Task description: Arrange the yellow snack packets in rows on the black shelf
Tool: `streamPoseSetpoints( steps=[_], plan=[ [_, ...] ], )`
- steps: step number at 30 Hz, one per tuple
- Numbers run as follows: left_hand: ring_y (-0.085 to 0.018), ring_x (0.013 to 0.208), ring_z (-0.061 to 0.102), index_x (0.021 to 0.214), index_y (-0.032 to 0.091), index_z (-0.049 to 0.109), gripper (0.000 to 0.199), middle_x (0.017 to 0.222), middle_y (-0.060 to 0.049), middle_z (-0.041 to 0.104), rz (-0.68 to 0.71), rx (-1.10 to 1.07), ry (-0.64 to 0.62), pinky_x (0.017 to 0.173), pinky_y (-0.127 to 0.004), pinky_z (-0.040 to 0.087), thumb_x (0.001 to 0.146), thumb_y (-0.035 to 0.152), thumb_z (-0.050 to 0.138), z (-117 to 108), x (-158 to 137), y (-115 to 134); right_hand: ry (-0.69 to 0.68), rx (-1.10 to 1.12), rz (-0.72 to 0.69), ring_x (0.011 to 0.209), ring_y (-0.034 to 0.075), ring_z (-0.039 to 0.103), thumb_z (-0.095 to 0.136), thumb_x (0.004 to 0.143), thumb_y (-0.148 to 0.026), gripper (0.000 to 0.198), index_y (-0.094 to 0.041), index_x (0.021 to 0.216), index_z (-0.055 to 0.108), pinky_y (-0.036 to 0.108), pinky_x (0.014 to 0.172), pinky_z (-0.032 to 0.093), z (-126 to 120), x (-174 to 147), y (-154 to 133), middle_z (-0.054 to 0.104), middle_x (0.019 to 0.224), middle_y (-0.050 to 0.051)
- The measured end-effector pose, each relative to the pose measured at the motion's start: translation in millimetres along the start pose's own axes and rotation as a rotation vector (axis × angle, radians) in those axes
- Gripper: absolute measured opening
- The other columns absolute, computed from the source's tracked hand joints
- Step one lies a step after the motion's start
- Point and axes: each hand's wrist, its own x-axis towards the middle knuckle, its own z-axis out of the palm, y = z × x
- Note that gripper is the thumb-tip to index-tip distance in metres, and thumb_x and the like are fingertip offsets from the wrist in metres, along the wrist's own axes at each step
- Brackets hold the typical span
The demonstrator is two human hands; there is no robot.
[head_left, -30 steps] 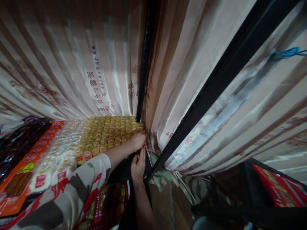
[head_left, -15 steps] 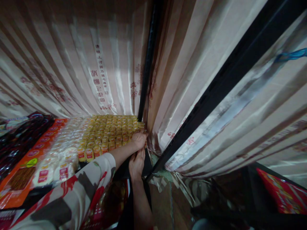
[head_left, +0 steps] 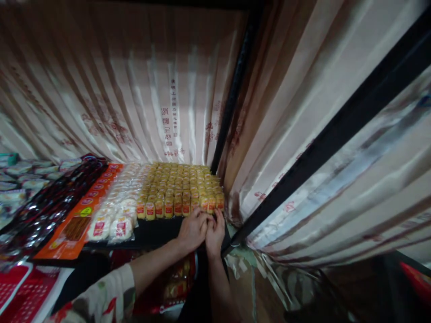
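Small yellow snack packs [head_left: 178, 190] in clear wrappers with red labels stand in close rows on a black shelf [head_left: 158, 231]. At the right end of their front row, my left hand [head_left: 193, 231] and my right hand [head_left: 215, 233] come together, thumbs side by side. The fingers of both are bent and closed at the lower edge of the packs. What lies between them, if anything, is hidden. White round cakes [head_left: 121, 226] in clear packs lie left of the yellow rows.
An orange bag [head_left: 69, 240], dark shiny packs [head_left: 67, 202] and pale packets [head_left: 37, 172] line the shelf further left. A red basket [head_left: 25, 287] stands at lower left. Pleated curtains [head_left: 144, 98] and black posts [head_left: 232, 98] enclose the corner; floor tiles [head_left: 242, 287] show below.
Both hands have drawn back from the right side of the yellow packs to their front edge. The view has swung left, bringing more shelf goods into sight.
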Motion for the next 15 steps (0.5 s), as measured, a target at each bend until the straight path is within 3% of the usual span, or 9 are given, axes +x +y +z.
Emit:
streamPoseSetpoints(
  steps=[3, 6, 9, 12, 13, 15],
  plan=[
    [-0.012, 0.086, 0.056, 0.089, 0.019, 0.061, 0.028, 0.092, -0.004, 0.056, -0.148, -0.108, 0.008, 0.078, -0.022, 0.045, 0.080, 0.008, 0.036, -8, -67, -20, 0.029, 0.083, -0.006, 0.112, 0.023, 0.051, 0.042, 0.081, -0.033, 0.042, -0.010, 0.114, 0.053, 0.038, 0.088, 0.045, -8, -4, -11, 0.054, 0.120, 0.018],
    [-0.012, 0.084, 0.056, 0.078, 0.017, 0.062, 0.029, 0.086, -0.004, 0.058, -0.261, -0.153, -0.178, 0.077, -0.022, 0.045, 0.078, 0.005, 0.035, -17, -128, -46, -0.090, 0.055, -0.099, 0.097, 0.021, 0.058, 0.045, 0.081, -0.032, 0.034, -0.014, 0.107, 0.058, 0.035, 0.079, 0.049, -14, -23, -35, 0.060, 0.109, 0.014],
    [-0.015, 0.087, 0.057, 0.078, 0.016, 0.063, 0.027, 0.088, -0.006, 0.061, -0.476, -0.061, -0.341, 0.079, -0.024, 0.044, 0.075, 0.005, 0.038, -25, -169, -75, -0.470, 0.046, -0.145, 0.082, 0.018, 0.061, 0.044, 0.083, -0.030, 0.024, -0.018, 0.085, 0.064, 0.032, 0.074, 0.049, -11, -62, -60, 0.066, 0.088, 0.008],
    [-0.017, 0.090, 0.059, 0.085, 0.016, 0.064, 0.027, 0.094, -0.007, 0.064, -0.662, 0.054, -0.470, 0.081, -0.025, 0.043, 0.075, 0.006, 0.041, -28, -189, -102, -1.062, -0.024, -0.066, 0.071, 0.018, 0.063, 0.045, 0.082, -0.029, 0.024, -0.022, 0.078, 0.068, 0.030, 0.069, 0.048, 1, -112, -63, 0.069, 0.075, 0.004],
    [-0.017, 0.091, 0.059, 0.088, 0.016, 0.065, 0.027, 0.096, -0.008, 0.064, -0.712, 0.077, -0.505, 0.081, -0.025, 0.043, 0.076, 0.007, 0.041, -27, -191, -110, -1.171, -0.045, -0.023, 0.066, 0.017, 0.062, 0.048, 0.080, -0.027, 0.022, -0.023, 0.075, 0.069, 0.028, 0.064, 0.048, 6, -127, -58, 0.069, 0.071, 0.003],
    [-0.018, 0.092, 0.060, 0.092, 0.015, 0.065, 0.027, 0.098, -0.009, 0.065, -0.775, 0.098, -0.558, 0.080, -0.025, 0.043, 0.077, 0.009, 0.043, -24, -192, -121, -1.178, -0.108, 0.015, 0.050, 0.015, 0.058, 0.061, 0.067, -0.022, 0.011, -0.022, 0.057, 0.066, 0.025, 0.051, 0.043, 18, -151, -42, 0.066, 0.055, 0.001]
  ],
)
